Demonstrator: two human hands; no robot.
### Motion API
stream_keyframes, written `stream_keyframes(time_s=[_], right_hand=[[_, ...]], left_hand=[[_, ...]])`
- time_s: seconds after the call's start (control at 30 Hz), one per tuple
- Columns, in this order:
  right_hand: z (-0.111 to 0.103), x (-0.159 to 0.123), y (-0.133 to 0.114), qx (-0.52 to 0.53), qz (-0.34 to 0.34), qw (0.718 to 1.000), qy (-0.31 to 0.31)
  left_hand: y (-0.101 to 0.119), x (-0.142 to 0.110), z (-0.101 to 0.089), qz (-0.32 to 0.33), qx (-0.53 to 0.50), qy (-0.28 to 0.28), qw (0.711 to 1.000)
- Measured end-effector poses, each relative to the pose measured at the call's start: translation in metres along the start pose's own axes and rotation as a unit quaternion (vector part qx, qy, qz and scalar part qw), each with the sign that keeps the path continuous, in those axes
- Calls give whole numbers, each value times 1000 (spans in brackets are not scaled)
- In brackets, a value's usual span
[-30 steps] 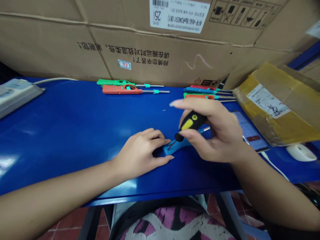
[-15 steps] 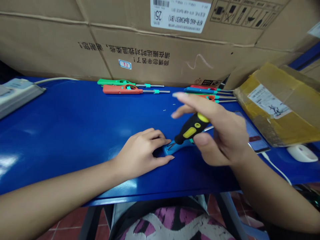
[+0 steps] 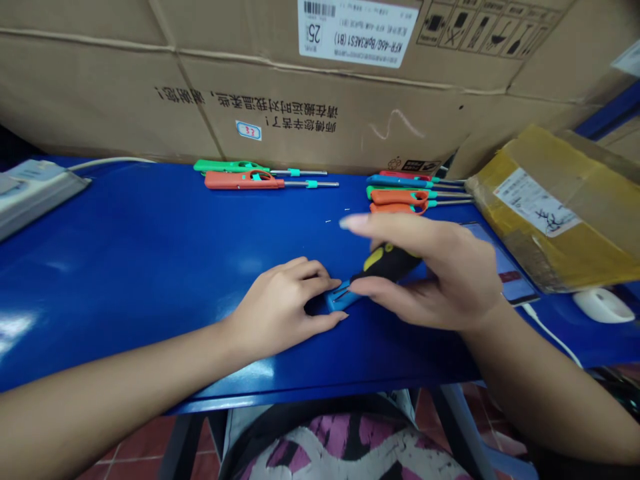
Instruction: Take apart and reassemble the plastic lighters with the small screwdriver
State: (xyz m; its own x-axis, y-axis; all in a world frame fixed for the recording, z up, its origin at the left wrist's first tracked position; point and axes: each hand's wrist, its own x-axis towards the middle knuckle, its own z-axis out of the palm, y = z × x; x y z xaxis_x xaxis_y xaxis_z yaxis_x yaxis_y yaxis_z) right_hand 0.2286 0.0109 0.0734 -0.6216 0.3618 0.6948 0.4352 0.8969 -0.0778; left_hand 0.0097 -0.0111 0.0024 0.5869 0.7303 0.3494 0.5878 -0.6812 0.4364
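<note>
My left hand (image 3: 287, 307) lies on the table, with thumb and forefinger pinching the end of a blue long-necked lighter (image 3: 345, 299). My right hand (image 3: 430, 273) is around a black and yellow screwdriver (image 3: 393, 262), its thumb below the handle and forefinger stretched out above. The screwdriver leans to the right, and its thin tip meets the lighter's handle end between my left fingertips. Most of the lighter's front part is hidden by my right hand. Beyond my hands lie two tiny screws or pins (image 3: 328, 221).
Green (image 3: 230, 165) and orange lighters (image 3: 243, 181) lie at the back; several more (image 3: 400, 197) are at the back right. A large carton (image 3: 300, 100) stands behind. To the right are a phone (image 3: 517, 283), a taped box (image 3: 555, 227) and a white mouse (image 3: 603, 305). A power strip (image 3: 40, 193) sits left.
My right hand has shifted its hold on the screwdriver: the thumb has moved left along the handle, and the forefinger has come lower. My left hand and the blue lighter have stayed put.
</note>
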Motion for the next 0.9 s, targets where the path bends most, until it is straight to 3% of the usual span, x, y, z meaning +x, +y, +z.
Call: stream_keyframes(time_s=[0.07, 0.2, 0.37, 0.57, 0.73, 0.9], right_hand=[[0, 0, 1, -27, -11, 1000, 7], [1, -1, 3, 43, 21, 999, -22], [4, -2, 6, -11, 2, 999, 44], [4, -1, 4, 50, 14, 998, 23], [4, 2, 1, -25, 16, 998, 61], [5, 1, -4, 78, 19, 996, 35]], left_hand=[[0, 0, 0, -2, -6, -7, 1000], [0, 0, 1, -5, -6, -7, 1000], [1, 0, 1, 3, 15, 4, 1000], [1, 0, 0, -7, 3, -3, 1000], [2, 0, 0, -3, 6, 7, 1000], [3, 1, -1, -7, 3, 1, 1000]])
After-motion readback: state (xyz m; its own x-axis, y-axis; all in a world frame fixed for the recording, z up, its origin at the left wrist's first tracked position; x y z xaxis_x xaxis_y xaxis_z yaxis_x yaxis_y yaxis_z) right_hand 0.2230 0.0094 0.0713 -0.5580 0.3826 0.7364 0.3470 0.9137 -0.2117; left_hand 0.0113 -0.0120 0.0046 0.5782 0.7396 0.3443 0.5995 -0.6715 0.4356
